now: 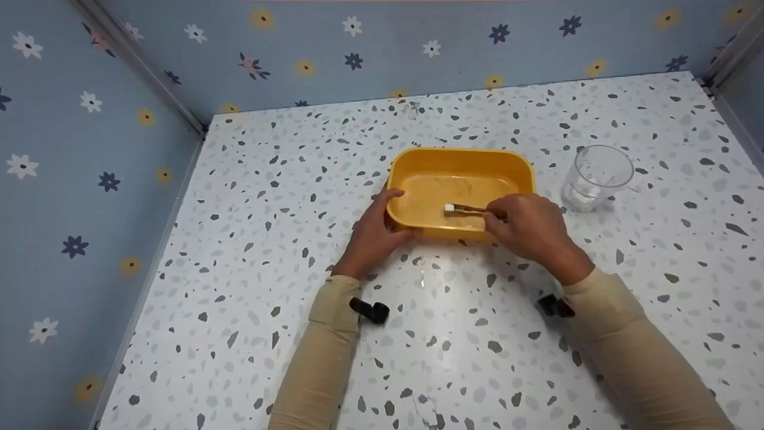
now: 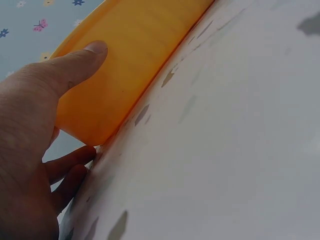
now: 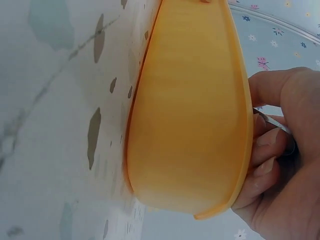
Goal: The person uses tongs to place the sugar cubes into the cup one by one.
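Observation:
A yellow plastic tub [image 1: 462, 164] sits on the speckled table. My left hand [image 1: 377, 233] grips its left end, the thumb [image 2: 82, 65] lying along the near wall and another finger over the rim. Over the tub's right front rim, my right hand [image 1: 531, 227] holds slim metal tongs [image 1: 471, 209], which reach inside. A small white cube [image 1: 449, 208] is at their tip, low over the tub's floor; whether it touches the floor I cannot tell. In the right wrist view the tub wall [image 3: 190, 110] hides the tips, and only a bit of metal [image 3: 275, 125] shows among the fingers.
Right of the tub stands a clear glass cup [image 1: 598, 176] with white pieces at its bottom. Blue flowered panels [image 1: 406, 48] rise behind the table and along its left side. Black wrist cameras [image 1: 373, 311] are strapped over both sleeves.

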`<state>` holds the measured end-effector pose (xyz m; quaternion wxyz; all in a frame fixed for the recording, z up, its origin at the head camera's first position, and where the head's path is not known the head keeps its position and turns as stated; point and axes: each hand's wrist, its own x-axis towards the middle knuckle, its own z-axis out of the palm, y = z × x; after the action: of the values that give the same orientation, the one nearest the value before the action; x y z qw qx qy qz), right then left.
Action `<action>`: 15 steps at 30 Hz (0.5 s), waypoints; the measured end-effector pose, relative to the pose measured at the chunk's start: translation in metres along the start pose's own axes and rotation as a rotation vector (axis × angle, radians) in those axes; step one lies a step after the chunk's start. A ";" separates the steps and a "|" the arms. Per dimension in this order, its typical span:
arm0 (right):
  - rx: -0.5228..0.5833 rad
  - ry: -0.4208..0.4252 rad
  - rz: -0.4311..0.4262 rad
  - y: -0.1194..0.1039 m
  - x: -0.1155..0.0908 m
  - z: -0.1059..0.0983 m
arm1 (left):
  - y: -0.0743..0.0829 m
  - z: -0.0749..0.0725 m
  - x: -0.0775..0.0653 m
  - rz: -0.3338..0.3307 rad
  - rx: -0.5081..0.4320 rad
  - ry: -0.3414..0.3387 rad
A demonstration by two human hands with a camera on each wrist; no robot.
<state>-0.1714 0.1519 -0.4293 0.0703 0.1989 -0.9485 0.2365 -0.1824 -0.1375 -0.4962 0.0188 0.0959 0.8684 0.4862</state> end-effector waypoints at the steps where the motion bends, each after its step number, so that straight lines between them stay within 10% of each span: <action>1: 0.004 0.003 0.003 0.000 0.000 0.000 | 0.000 0.000 0.000 0.000 -0.003 0.000; 15: 0.104 0.100 0.021 0.003 0.001 -0.001 | 0.002 -0.001 -0.001 -0.010 0.001 0.000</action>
<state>-0.1738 0.1548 -0.4296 0.1046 0.1804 -0.9323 0.2957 -0.1816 -0.1371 -0.4940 0.0212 0.0915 0.8690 0.4858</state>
